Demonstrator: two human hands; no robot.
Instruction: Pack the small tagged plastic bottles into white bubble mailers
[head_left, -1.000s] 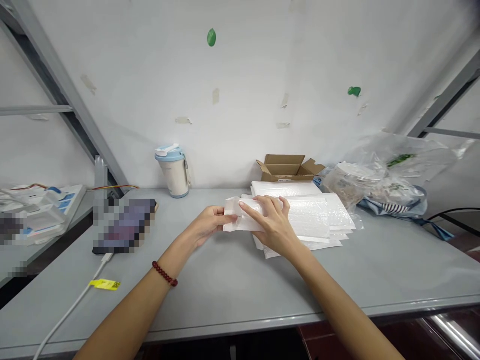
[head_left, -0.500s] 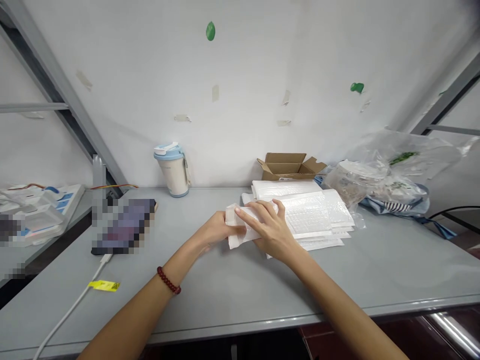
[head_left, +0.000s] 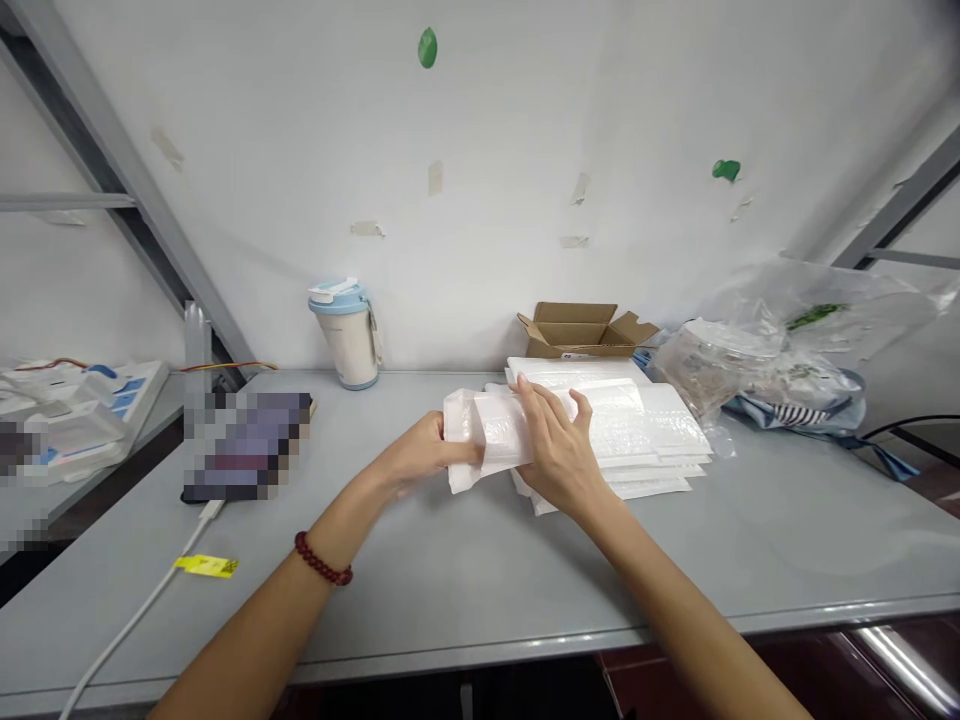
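A white bubble mailer [head_left: 501,430] is held between my two hands, just in front of a stack of similar mailers. My left hand [head_left: 416,455] grips its left end, with fingers partly inside or behind the folded edge. Wrapped across the mailer's middle is my right hand [head_left: 559,440], its fingers close together and the thumb mostly hidden below. The stack of white bubble mailers [head_left: 664,425] lies on the grey table behind and to the right of my right hand. A dark red bead bracelet [head_left: 322,560] circles my left wrist.
An open cardboard box [head_left: 581,330] stands behind the stack. Clear plastic bags [head_left: 731,355] lie to its right on a blue cloth. A cream tumbler with a blue lid [head_left: 349,335] is at the back left. A phone [head_left: 251,450] with a white cable [head_left: 150,615] lies at left.
My right hand has slid right along the mailer, and more of its left part shows. My left hand has shifted slightly left, still on the mailer's end.
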